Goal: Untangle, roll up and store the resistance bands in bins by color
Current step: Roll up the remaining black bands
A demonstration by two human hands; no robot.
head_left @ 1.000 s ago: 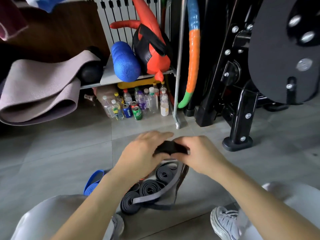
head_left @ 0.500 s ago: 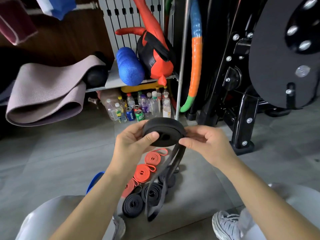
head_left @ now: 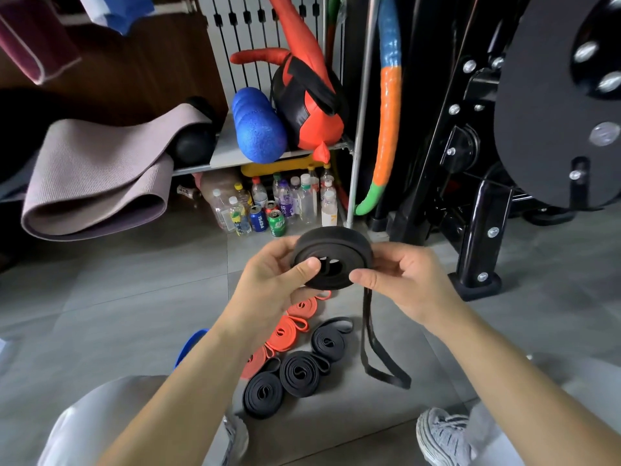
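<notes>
A black resistance band (head_left: 336,250), mostly wound into a thick coil, is held at chest height between both hands. My left hand (head_left: 272,280) grips the coil's left side with the thumb across its face. My right hand (head_left: 403,280) pinches the right side. The band's unrolled tail (head_left: 369,348) hangs down in a loop from under the right thumb. On the floor below lie three rolled black bands (head_left: 297,371) and a row of rolled orange bands (head_left: 285,331). A blue band (head_left: 188,344) shows partly behind my left forearm.
A shelf rack (head_left: 279,156) stands ahead with a blue foam roller, a red and black bag and a folded mauve mat (head_left: 94,183). Bottles and cans (head_left: 268,210) crowd the floor under it. A black weight machine (head_left: 504,163) fills the right. My knees and a grey shoe (head_left: 443,435) frame the bottom.
The hands have lifted the black coil up from over the floor pile and turned its face toward me. The hanging tail has grown shorter as more band wound on.
</notes>
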